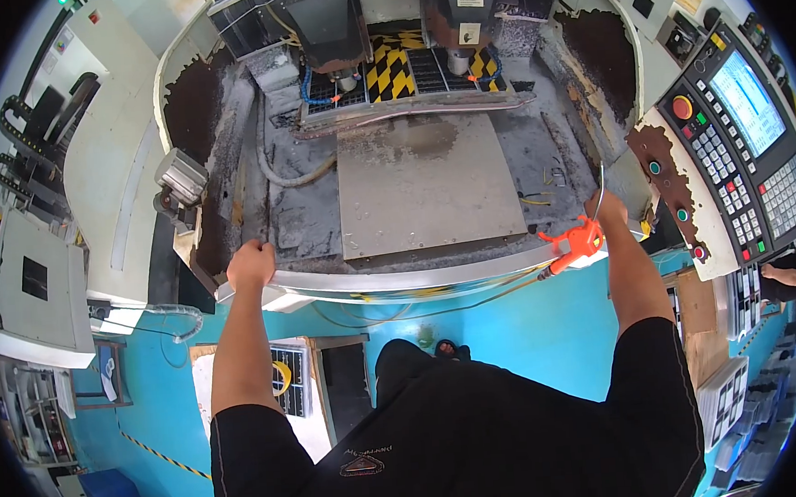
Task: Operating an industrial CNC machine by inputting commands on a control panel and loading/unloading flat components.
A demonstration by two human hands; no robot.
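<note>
An orange air blow gun (582,241) is in my right hand (607,210), whose fingers are wrapped round it at the machine's right front. Its thin metal nozzle (603,181) points up and away from me. From the gun, an air hose (501,290) runs left below the front edge. My left hand (251,265) is closed at the left end of the machine's front edge (400,278); its curled fingers hide whatever they hold. Between the hands lies a flat grey metal plate (426,187), with a wet patch toward its far side.
Two spindle heads (326,34) hang over a black-and-yellow checkered strip (390,74) at the back. Greyish residue coats the machine bed around the plate. A control panel (738,146) stands right. Below left is a worktable (300,428); another person's hand (782,275) shows far right.
</note>
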